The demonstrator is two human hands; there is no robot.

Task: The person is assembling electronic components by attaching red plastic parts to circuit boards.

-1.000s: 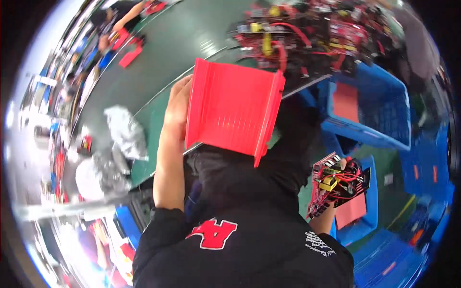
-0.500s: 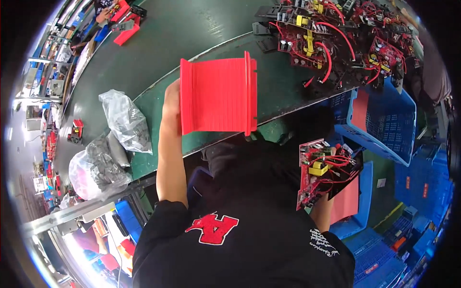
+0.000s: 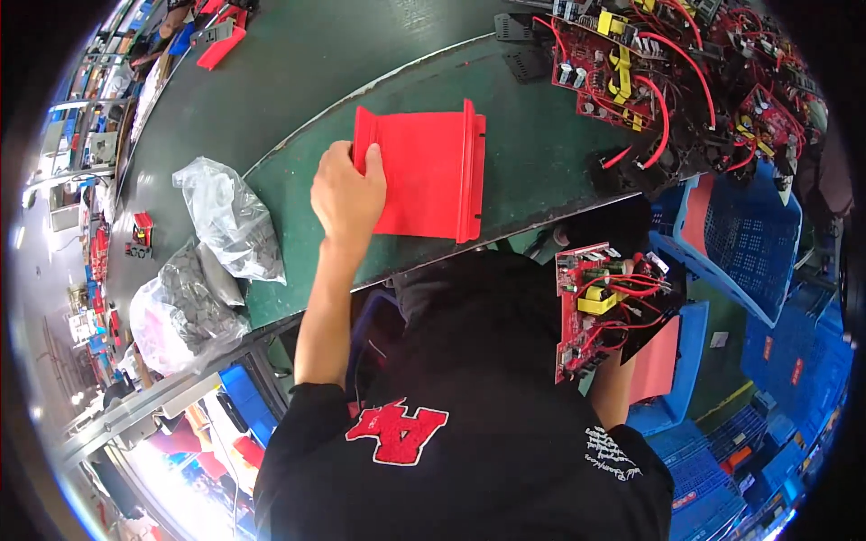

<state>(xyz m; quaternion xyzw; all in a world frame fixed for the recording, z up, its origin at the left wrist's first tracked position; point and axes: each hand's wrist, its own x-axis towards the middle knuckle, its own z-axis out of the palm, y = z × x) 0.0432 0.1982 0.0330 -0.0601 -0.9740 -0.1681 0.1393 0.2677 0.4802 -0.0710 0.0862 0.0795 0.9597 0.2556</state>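
A red U-shaped panel (image 3: 426, 176) with raised flanges on its left and right sides rests on the green tabletop. My left hand (image 3: 350, 198) grips its left flange, thumb on the inner side and fingers over the outside. On the right, a red circuit board (image 3: 568, 311) with a yellow transformer and red wires is held up in front of the table edge, tilted. My right forearm (image 3: 612, 388) reaches up behind this board. The right hand's fingers are hidden by the board.
Many wired circuit boards (image 3: 622, 72) are heaped at the table's far right. Clear plastic bags (image 3: 230, 216) of dark parts lie at the left. Blue crates (image 3: 740, 270) stand right of me, below table height. A person's hand (image 3: 171, 22) works at the far upper left.
My left hand has shifted from beside a thicker red stack to over the left flange of a panel lying lower. The circuit board in my right hand has moved only slightly.
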